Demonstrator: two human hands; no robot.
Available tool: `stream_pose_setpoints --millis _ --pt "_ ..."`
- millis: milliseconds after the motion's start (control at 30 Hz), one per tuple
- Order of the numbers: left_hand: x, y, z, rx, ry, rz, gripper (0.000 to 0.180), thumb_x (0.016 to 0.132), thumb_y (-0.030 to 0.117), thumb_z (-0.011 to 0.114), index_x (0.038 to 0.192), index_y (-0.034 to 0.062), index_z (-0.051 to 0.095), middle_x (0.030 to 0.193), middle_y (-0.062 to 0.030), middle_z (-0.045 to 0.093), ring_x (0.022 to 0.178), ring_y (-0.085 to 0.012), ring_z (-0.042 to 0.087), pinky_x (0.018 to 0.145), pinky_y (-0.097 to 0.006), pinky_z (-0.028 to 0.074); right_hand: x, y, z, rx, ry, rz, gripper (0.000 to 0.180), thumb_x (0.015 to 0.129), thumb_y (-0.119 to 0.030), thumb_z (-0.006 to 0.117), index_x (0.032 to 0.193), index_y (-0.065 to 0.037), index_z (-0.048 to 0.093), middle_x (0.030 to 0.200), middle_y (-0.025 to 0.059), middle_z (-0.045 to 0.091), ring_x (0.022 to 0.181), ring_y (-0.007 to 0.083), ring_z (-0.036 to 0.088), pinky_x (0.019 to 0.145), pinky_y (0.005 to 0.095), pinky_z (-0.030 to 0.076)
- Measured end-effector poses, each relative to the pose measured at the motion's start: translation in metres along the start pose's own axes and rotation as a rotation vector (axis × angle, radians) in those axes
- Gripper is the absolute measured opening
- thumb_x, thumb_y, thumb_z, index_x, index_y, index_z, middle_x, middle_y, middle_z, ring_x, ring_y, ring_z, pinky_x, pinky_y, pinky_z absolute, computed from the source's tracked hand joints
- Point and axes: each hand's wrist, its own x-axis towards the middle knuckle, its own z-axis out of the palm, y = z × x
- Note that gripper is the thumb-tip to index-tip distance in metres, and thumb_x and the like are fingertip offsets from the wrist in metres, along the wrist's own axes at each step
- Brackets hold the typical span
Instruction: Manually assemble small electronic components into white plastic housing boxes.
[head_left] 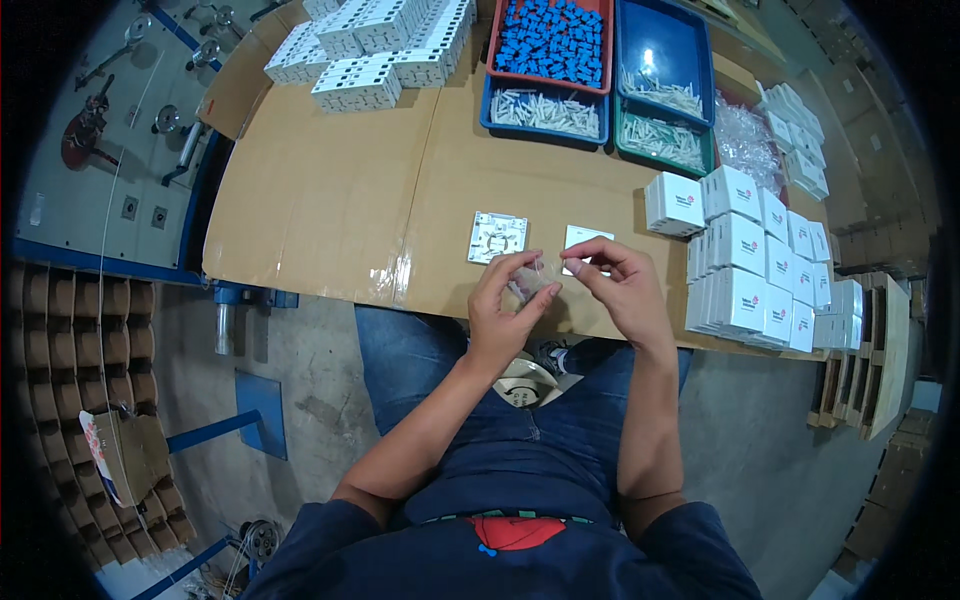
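My left hand (502,312) is closed on a small clear plastic bag (533,277) just above the table's near edge. Beside it, my right hand (632,298) makes a pinch near the bag's opening; whatever sits between its fingertips is too small to make out. Beyond the left hand, a white square plate with moulded fittings (498,237) lies face up on the cardboard. A plain white square piece (588,237) is partly covered by my right fingers.
Stacked white boxes (745,250) stand at the right. Far back are a red tray of blue parts (492,62), blue and green trays (660,165) of small pale pieces, and piled white plates (370,55). Cardboard (310,190) covers the table. Bubble wrap (748,145) lies behind the boxes.
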Motion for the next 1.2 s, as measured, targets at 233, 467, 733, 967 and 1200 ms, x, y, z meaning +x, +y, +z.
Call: stream_pose_setpoints --millis 233,467,733,967,1200 --pt "-0.011 0.012 0.001 -0.043 -0.017 0.002 0.043 0.083 0.006 0.084 0.123 0.0015 0.068 0.114 -0.0120 0.070 0.103 -0.0221 0.068 0.089 -0.032 0.053 -0.014 -0.004 0.008 -0.240 0.036 -0.206 0.012 0.091 -0.005 0.076 0.103 -0.003 0.075 0.100 0.0022 0.064 0.079 0.0078 0.053 0.068 0.0223 0.044" --pt "-0.019 0.016 0.002 -0.062 -0.026 0.057 0.045 0.083 0.007 0.084 0.125 0.0016 0.068 0.115 -0.0128 0.071 0.105 -0.0229 0.069 0.088 -0.033 0.054 -0.021 -0.012 0.009 -0.208 0.084 -0.270 0.012 0.089 0.000 0.076 0.100 -0.002 0.073 0.103 0.0021 0.065 0.084 0.0081 0.053 0.071 0.0229 0.042" --pt "-0.020 0.016 -0.002 -0.031 -0.023 0.089 0.045 0.084 0.007 0.083 0.126 0.0017 0.068 0.117 -0.0138 0.071 0.105 -0.0240 0.069 0.089 -0.033 0.054 -0.029 -0.018 0.016 -0.248 -0.030 -0.191 0.011 0.093 -0.007 0.075 0.101 0.000 0.074 0.105 0.0049 0.068 0.085 0.0105 0.059 0.070 0.0251 0.047" --pt "-0.019 0.016 0.000 -0.048 -0.033 0.095 0.048 0.083 0.004 0.082 0.129 0.0024 0.068 0.117 -0.0145 0.071 0.107 -0.0255 0.070 0.092 -0.035 0.054 -0.028 0.001 0.015 -0.104 -0.108 -0.156 0.019 0.099 -0.015 0.069 0.106 0.002 0.074 0.113 0.0078 0.067 0.090 0.0145 0.064 0.071 0.0268 0.049" --pt "-0.020 0.013 0.001 -0.087 -0.071 0.077 0.056 0.082 0.000 0.080 0.135 0.0019 0.063 0.123 -0.0148 0.069 0.109 -0.0260 0.070 0.095 -0.036 0.054 -0.029 -0.008 0.014 -0.314 -0.181 -0.059 0.019 0.103 -0.014 0.064 0.110 0.002 0.072 0.117 0.0054 0.065 0.090 0.0122 0.065 0.070 0.0253 0.050"
